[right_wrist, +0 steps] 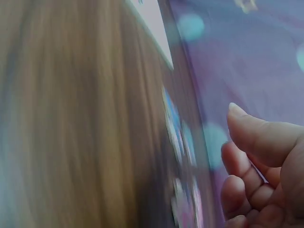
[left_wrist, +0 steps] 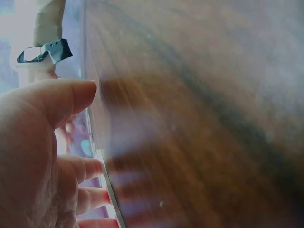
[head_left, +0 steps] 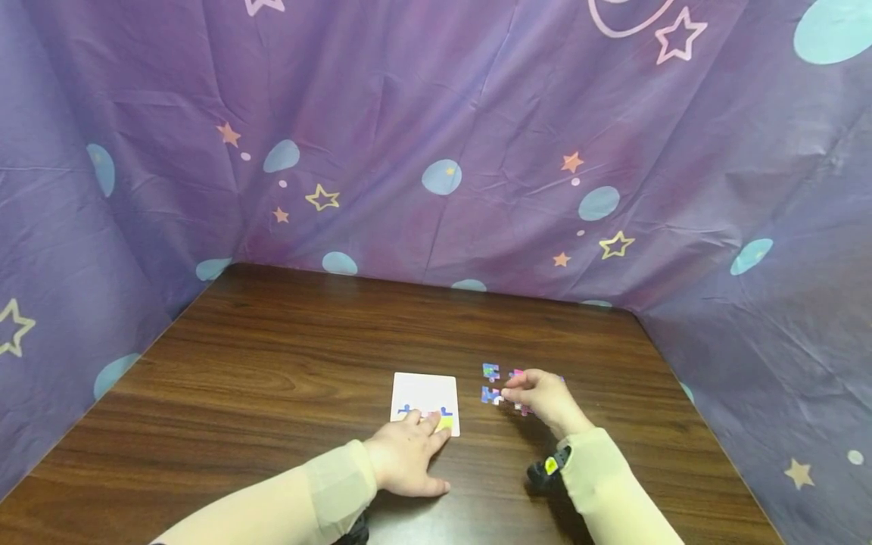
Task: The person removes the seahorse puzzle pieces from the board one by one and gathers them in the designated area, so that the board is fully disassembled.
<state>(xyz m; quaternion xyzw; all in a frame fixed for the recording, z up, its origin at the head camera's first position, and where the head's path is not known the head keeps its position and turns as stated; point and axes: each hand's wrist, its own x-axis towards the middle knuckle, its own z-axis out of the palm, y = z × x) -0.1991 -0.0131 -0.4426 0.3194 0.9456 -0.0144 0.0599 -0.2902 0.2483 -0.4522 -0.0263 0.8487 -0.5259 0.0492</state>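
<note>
The left hand [head_left: 409, 454] lies with fingers spread on the near part of a white board [head_left: 425, 387]. The right hand [head_left: 548, 399] is half curled, thumb apart from fingers, nothing visible between them, over loose puzzle pieces [head_left: 490, 371]. These lie right of the board, nearer the right hand, with no clear long axis. One board; at least five loose pieces, partly hidden; one brown table [head_left: 306, 341]; purple starry cloth [head_left: 381, 113] beyond.

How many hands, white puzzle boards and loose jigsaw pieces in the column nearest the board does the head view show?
Hands: 2 (left hand, right hand)
White puzzle board: 1
Loose jigsaw pieces in that column: 2 (far piece, near piece)
Total: 5
Other pieces, partly hidden by the right hand, are left out.
</note>
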